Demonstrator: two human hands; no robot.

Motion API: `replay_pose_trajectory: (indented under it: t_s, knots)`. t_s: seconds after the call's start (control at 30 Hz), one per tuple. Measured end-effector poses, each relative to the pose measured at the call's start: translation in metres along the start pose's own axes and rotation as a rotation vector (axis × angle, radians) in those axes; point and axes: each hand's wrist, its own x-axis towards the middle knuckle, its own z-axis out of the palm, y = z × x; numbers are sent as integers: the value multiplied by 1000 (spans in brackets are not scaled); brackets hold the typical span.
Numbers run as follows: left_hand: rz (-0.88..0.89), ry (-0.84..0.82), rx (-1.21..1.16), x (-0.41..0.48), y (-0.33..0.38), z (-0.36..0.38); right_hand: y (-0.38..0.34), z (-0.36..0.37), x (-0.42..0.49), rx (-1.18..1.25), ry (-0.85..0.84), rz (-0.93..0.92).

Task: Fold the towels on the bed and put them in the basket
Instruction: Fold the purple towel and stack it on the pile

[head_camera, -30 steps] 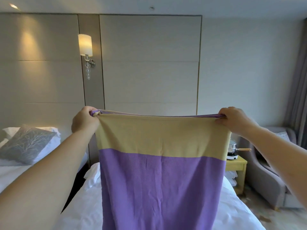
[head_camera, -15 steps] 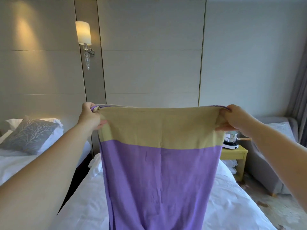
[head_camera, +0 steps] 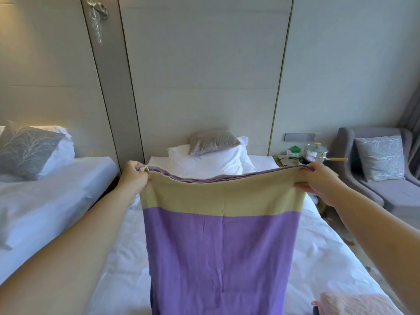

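Towel (head_camera: 218, 258) hangs doubled between both hands over the bed (head_camera: 118, 269). Left hand (head_camera: 134, 178) and right hand (head_camera: 322, 180) each pinch a top corner. Fabric knitted, tan band above purple. Pink fluffy towel (head_camera: 354, 304) lies lower right.

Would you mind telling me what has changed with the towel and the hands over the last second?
The view has tilted down: the bed's pillow and a pink towel at the lower right now show. The purple and tan towel hangs lower against the room, its top edge sagging slightly. Nothing was taken or released: the left hand and right hand still pinch its top corners.
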Motion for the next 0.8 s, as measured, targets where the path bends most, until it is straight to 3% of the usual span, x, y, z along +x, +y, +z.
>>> replay_pose_trajectory:
  t_s: [0.2, 0.43, 0.57, 0.8]
  knots:
    - [95, 101, 49, 56, 3, 43, 5, 27, 77, 32, 14, -60]
    - [187, 254, 17, 130, 54, 53, -40, 39, 143, 134, 159, -255]
    - [273, 293, -88, 143, 99, 42, -76, 31, 148, 282, 181, -386]
    - [368, 246, -164, 105, 131, 6, -102, 1, 100, 388, 171, -435]
